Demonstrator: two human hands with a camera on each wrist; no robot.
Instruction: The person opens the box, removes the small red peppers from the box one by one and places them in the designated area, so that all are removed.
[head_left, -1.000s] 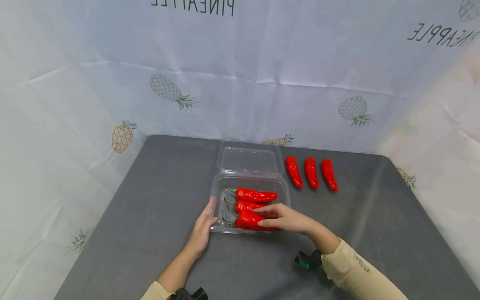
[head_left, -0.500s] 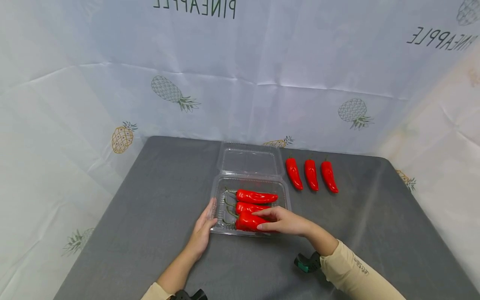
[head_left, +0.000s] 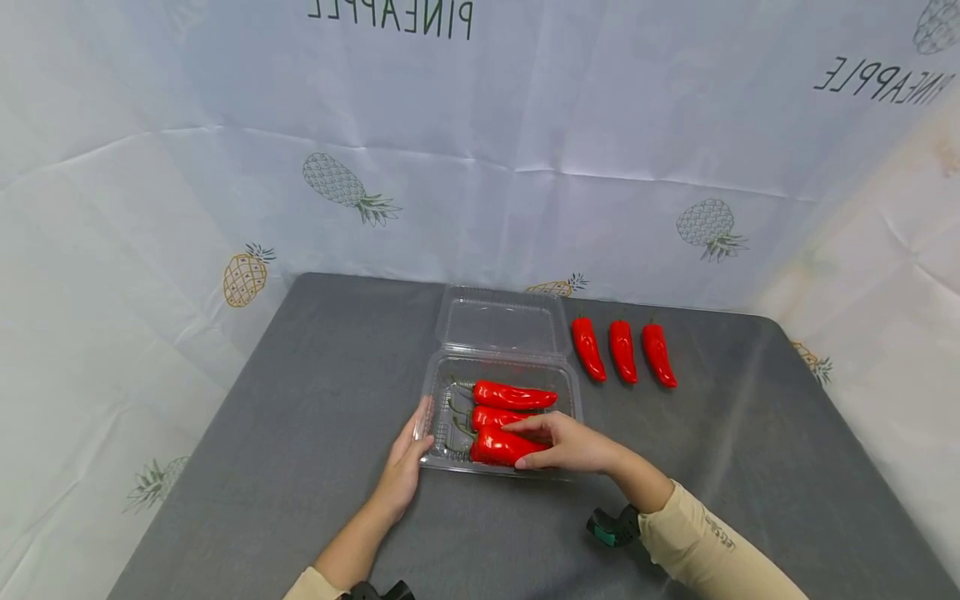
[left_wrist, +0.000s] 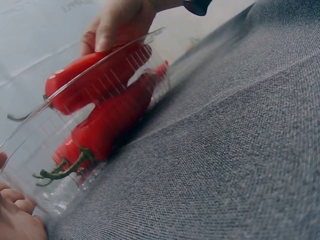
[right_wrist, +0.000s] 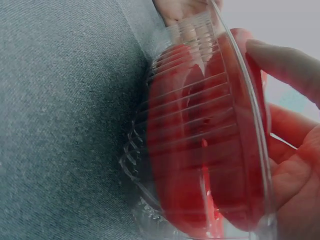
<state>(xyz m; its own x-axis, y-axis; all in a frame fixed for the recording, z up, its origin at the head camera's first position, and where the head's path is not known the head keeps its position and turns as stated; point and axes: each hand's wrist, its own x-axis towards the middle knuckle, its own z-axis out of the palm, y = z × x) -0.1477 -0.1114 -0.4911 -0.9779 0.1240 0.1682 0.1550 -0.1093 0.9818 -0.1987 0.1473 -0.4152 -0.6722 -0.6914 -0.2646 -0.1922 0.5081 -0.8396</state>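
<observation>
A clear plastic clamshell box point(head_left: 450, 367) stands on the table, its lid point(head_left: 498, 321) folded back. My left hand point(head_left: 401, 467) grips the box's left wall, thumb at the rim. My right hand point(head_left: 573, 442) pinches a red chili pepper point(head_left: 498, 446) between thumb and fingers at the near side of the box. In the left wrist view this held pepper point(left_wrist: 75, 82) lies above other peppers point(left_wrist: 107, 122), its stem toward the left wall. Behind it in the head view are a middle pepper point(head_left: 495, 417), partly covered by my fingers, and a far pepper point(head_left: 513, 395), both with stems pointing left.
Three more red peppers lie side by side right of the lid: a left one point(head_left: 588, 348), a middle one point(head_left: 622, 352) and a right one point(head_left: 658, 355). The grey table point(head_left: 337, 367) ends at a pineapple-print curtain point(head_left: 480, 208).
My right hand and its pepper have shifted slightly toward the near wall of the box. The left hand keeps its grip, and the head view has tilted slightly.
</observation>
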